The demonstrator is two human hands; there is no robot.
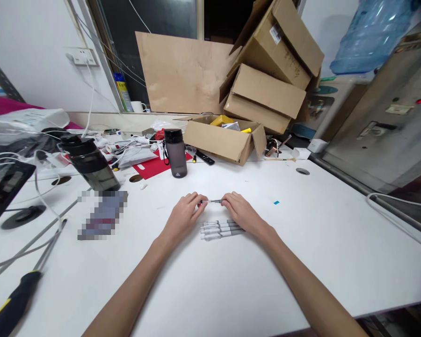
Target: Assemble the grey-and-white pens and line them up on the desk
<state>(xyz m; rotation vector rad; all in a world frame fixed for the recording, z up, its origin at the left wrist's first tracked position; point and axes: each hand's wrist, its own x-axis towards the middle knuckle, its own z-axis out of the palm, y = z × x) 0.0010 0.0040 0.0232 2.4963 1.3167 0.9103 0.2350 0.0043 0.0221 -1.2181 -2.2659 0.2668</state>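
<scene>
My left hand (186,210) and my right hand (241,211) are both closed, pinching opposite ends of a slim pen (215,201) held level just over the white table. A thin stretch of it shows between the fingertips, darker towards the right. Whether its parts are joined or separate I cannot tell. Right below lie several clear-and-grey pens (219,230) in a row, side by side. Their right ends reach under my right hand and wrist, which partly hide them.
A dark water bottle (175,154) stands ahead, a second bottle (91,164) leans at left. An open cardboard box (217,138) sits behind. A screwdriver (24,290) lies front left. Cables and a blurred-out flat item (105,215) are also left; a blue scrap (276,202) lies right.
</scene>
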